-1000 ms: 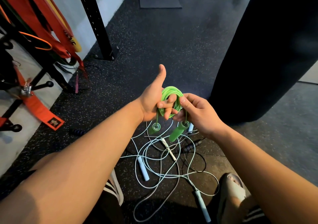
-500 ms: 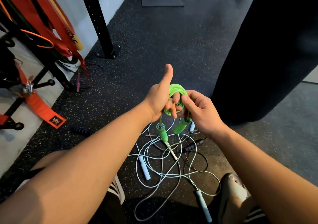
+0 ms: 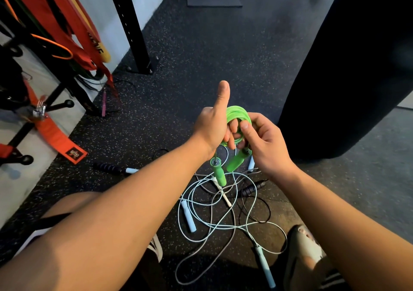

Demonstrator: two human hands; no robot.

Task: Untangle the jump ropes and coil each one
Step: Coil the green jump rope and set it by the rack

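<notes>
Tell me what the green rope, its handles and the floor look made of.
Green rope: thin, smooth, slightly glossy cord, probably PVC or vinyl; it bends into tight coils.
Handles: matte green, likely foam or soft rubber; no shine shows.
Floor: dark rubber matting, judging by the pale flecks.

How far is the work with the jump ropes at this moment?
Done: the green rope is wound into a coil, with its handles hanging below. In hand: the left hand holds that coil and the right hand pinches it, so it seems not yet secured. Left: the pale blue rope and the black rope lie tangled on the floor, uncoiled.
</notes>
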